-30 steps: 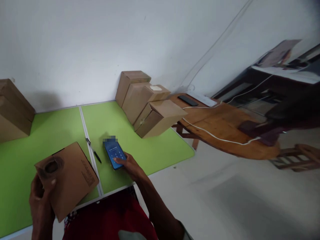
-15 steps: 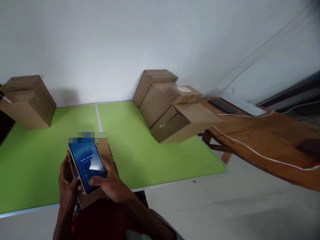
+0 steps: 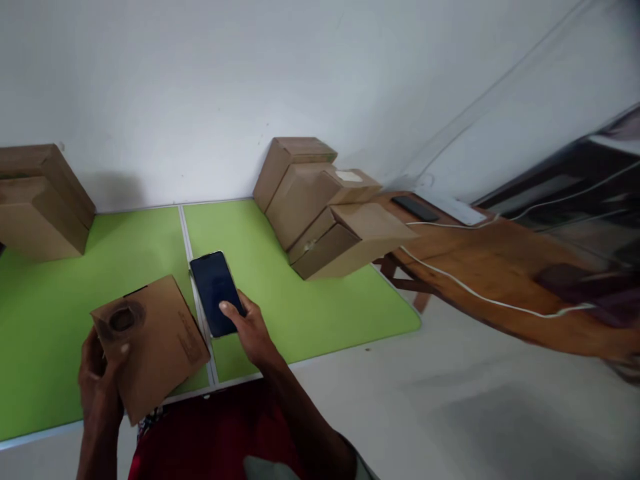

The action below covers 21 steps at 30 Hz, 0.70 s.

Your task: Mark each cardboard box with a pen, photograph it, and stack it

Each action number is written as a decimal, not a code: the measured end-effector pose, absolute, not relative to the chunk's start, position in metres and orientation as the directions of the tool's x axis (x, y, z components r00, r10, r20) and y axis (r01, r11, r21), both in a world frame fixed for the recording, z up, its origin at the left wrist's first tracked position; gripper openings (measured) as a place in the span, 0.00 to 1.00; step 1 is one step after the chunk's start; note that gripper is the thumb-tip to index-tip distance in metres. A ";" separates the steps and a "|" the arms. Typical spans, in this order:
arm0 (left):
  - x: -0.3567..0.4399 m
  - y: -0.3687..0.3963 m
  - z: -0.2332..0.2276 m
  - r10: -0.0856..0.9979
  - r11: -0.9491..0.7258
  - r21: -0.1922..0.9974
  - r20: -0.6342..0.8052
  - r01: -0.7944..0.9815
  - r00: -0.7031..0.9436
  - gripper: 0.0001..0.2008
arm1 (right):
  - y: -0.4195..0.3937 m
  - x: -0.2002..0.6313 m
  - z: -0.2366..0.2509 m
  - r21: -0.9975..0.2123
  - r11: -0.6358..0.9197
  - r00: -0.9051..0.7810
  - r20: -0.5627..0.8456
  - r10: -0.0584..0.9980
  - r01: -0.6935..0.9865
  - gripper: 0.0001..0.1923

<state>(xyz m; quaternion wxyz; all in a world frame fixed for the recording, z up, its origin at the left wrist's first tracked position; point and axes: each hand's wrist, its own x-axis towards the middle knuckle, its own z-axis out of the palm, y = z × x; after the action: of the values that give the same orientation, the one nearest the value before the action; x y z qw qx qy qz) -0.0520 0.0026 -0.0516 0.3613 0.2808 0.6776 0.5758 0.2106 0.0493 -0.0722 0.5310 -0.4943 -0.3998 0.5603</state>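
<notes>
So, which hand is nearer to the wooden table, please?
Right: the right hand, holding the phone, is left of the wooden table; the left hand, holding a box, is farther left.

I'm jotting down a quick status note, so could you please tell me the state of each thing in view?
Phone: screen dark, held in the right hand.
Small box: tilted, held in the left hand.
Box group on the right: set close together on the green table; whether sealed is unclear.
White cable: lying in a loose curve on the wooden table.
</notes>
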 end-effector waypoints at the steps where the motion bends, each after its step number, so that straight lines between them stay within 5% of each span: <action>1: -0.054 0.003 -0.051 0.789 0.186 0.982 -0.169 -0.033 -0.590 0.50 | 0.055 0.221 -0.081 -0.991 -0.098 0.134 -0.110 0.985 -0.091 0.27; 8: -0.056 0.007 -0.054 0.776 0.213 0.975 -0.205 -0.058 -0.596 0.50 | 0.075 0.263 -0.125 -0.952 -0.179 0.325 -0.092 0.941 0.250 0.27; 16: -0.062 0.009 -0.058 0.810 0.230 0.973 -0.208 -0.029 -0.548 0.52 | 0.066 0.268 -0.130 -0.756 -0.307 0.417 -0.049 0.907 0.579 0.16; 21: -0.072 0.017 -0.069 0.828 0.203 0.978 -0.149 0.042 -0.541 0.50 | 0.060 0.256 -0.120 -0.707 -0.231 0.368 0.045 0.929 0.668 0.20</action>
<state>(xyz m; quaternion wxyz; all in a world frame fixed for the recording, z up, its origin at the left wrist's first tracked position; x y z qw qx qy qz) -0.0725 0.0166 -0.0689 0.3598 0.3165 0.6872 0.5461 0.2558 0.0603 -0.1202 0.3285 -0.7592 -0.5259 0.1980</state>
